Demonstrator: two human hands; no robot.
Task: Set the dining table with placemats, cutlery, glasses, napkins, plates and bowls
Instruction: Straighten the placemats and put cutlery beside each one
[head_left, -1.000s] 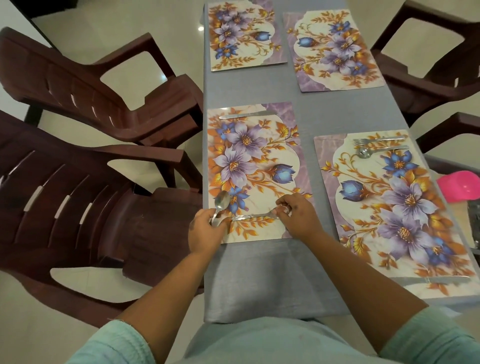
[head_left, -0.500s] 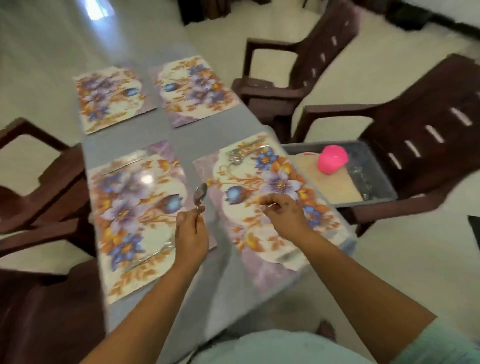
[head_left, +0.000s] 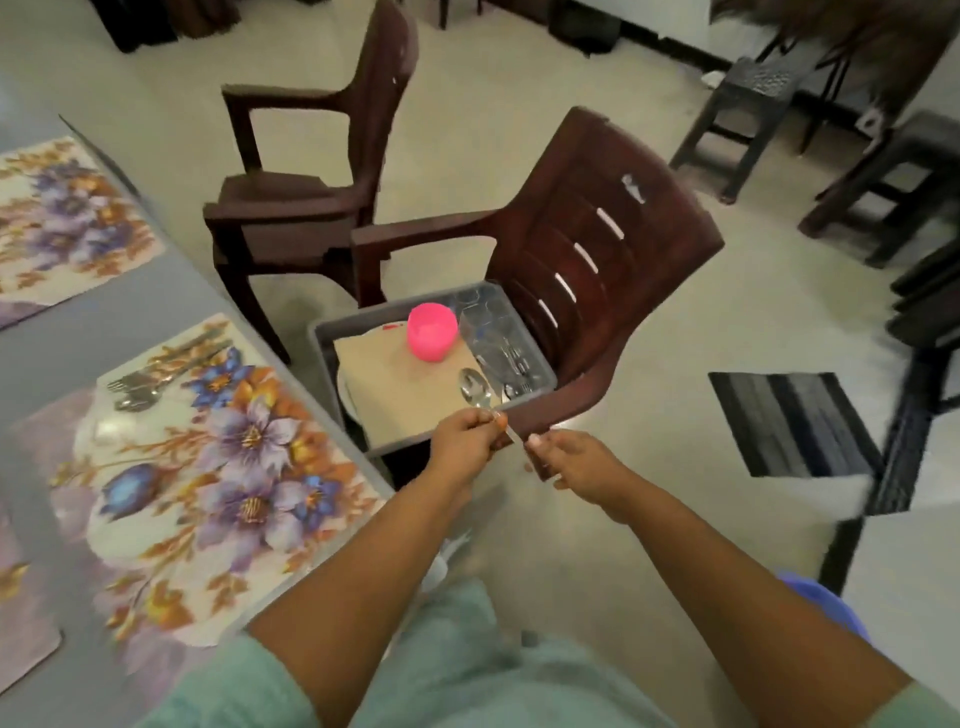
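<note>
The left hand (head_left: 462, 441) pinches the handle of a spoon (head_left: 475, 391) with curled fingers, the spoon's bowl pointing up over the gray tray (head_left: 540, 364). The right hand (head_left: 574, 462) is just beside it, fingers loosely bent near the handle's end; I cannot tell if it touches. The tray sits on a brown chair (head_left: 597, 244). A fork and spoon (head_left: 150, 375) lie on the flowery placemat (head_left: 208, 467).

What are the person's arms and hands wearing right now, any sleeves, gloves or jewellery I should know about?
Both forearms are bare, and both hands, left hand and right hand, are bare too: no gloves, and no rings, watch or bracelets can be made out in this slightly blurred view. Short, loose, pale mint-green fabric sleeves end near the elbows, matching the pale green garment on the torso below.
</note>
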